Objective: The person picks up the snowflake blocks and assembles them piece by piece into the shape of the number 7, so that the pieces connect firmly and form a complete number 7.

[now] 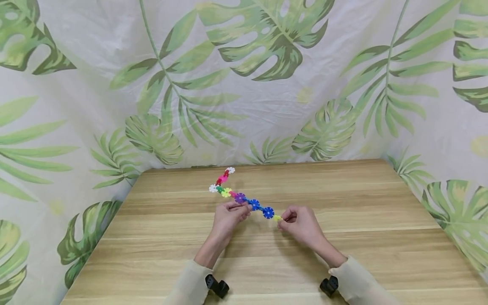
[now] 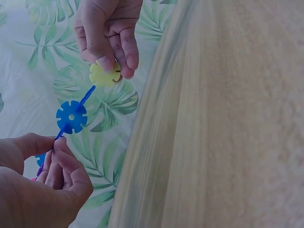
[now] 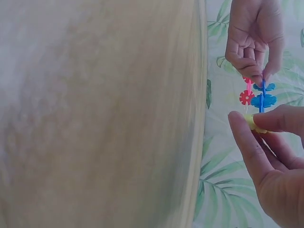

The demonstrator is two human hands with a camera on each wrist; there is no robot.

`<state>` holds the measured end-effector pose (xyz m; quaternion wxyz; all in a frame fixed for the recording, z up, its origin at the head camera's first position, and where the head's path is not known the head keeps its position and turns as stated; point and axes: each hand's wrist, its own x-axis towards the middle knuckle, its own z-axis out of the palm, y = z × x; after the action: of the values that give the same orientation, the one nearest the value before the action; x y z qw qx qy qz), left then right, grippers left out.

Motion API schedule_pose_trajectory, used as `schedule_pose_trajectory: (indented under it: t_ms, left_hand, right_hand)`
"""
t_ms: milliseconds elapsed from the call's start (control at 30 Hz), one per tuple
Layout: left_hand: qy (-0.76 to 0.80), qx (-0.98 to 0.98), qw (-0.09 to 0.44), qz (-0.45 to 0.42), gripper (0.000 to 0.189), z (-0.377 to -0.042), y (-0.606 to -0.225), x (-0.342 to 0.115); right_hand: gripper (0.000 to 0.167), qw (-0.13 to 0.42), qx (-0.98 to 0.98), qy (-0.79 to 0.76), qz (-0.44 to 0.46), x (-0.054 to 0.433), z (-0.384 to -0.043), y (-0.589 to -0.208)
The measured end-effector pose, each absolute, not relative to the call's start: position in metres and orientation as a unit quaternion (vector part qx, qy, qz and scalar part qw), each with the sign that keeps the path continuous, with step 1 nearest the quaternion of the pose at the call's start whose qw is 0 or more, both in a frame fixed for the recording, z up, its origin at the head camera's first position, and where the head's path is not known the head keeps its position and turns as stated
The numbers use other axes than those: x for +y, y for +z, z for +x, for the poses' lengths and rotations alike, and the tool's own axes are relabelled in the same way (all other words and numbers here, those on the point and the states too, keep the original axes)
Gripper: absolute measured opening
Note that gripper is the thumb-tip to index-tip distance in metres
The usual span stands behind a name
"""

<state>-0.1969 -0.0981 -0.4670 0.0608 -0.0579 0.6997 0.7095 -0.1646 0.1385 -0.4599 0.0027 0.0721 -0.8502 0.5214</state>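
A chain of notched plastic snowflake discs slants over the table between both hands. White, red, pink, green, yellow, purple and blue discs make it up, and a white disc is at its far end. My left hand pinches the chain by a blue disc near its middle. At the near right end, my right hand pinches a yellow disc between thumb and fingers. This disc touches or nearly touches the neighbouring blue piece; whether they interlock I cannot tell. In the right wrist view, a red disc hangs behind the blue ones.
Both hands are above a wood-grain table. A leaf-patterned cloth hangs behind the table and at its sides. Black wrist cameras are strapped at both sleeves.
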Motion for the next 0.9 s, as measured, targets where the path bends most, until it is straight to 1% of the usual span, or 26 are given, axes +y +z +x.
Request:
schedule_pose_trajectory:
  t_ms: [533,667,900]
  left_hand:
    - [0.704,0.705,0.068,-0.049,0.023,-0.1937,-0.4663,-0.0961]
    - [0.704,0.705,0.069,-0.049,0.021,-0.1936,-0.4687,-0.0944]
    - [0.706,0.703,0.073,-0.049,0.02,-0.1939,-0.4687,-0.0908]
  right_hand:
    - [0.009,0.011,-0.858,0.509,0.07,0.1397,-0.1656,-0.4614]
    - [0.01,0.025,-0.865,0.496,0.071,0.1395,-0.1648,-0.4613]
    - [0.014,0.042,-0.882,0.458,0.101,0.1383,-0.1632,-0.4606]
